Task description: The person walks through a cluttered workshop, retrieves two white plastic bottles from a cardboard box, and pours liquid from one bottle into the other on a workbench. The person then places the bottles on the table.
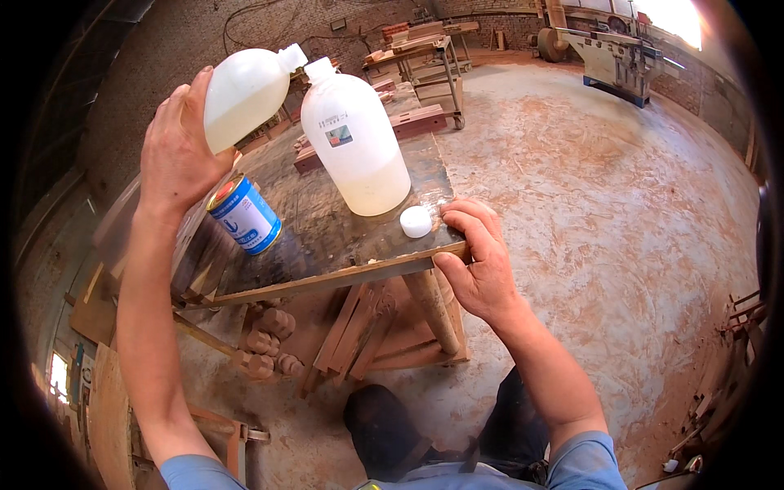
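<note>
My left hand (181,151) is wrapped round a translucent white plastic bottle (249,90), raised and tilted so its neck points right. Pale yellowish liquid shows in its lower part. The mouth is close to the neck of a larger translucent bottle (355,135), which stands upright on the table with similar liquid near its bottom. A blue and white tin can (247,216) stands below my left hand. Beside the large bottle lies a white screw cap (416,221). My right hand (478,253) grips the corner of the table (327,253), its thumb against the edge.
Wooden pieces (416,121) lie at the table's far side. Turned wooden parts (269,335) and boards (351,331) lie below the tabletop, near a round table leg (431,310). A wheeled cart (441,82) and a woodworking machine (612,61) stand farther back on the dusty floor.
</note>
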